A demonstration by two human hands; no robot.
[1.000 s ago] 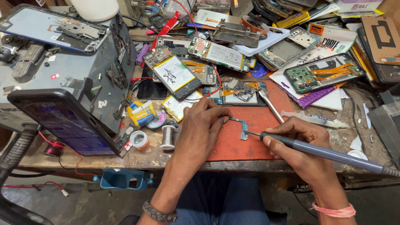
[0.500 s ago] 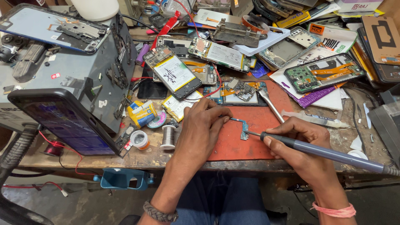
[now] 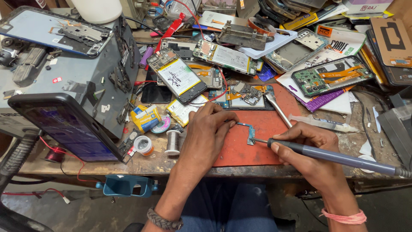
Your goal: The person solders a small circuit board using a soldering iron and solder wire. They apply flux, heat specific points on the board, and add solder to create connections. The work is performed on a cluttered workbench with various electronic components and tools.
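My right hand (image 3: 311, 148) has its fingers wrapped around the soldering iron (image 3: 339, 157); long axis runs near level, tip pointing left onto the small flex board (image 3: 249, 133). That board lies on the red mat (image 3: 257, 137), lengthways toward the counter (image 3: 107, 162) edge. My left hand (image 3: 208, 129) rests on the mat's left side, fingers pinning the board's upper end. Solder spool (image 3: 173, 141) sits just left of the mat.

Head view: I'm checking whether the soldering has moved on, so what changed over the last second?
Nothing visibly changed. The left hand still pins the small blue circuit board on the red rubber mat, and the right hand still holds the grey soldering iron with its tip on that board.
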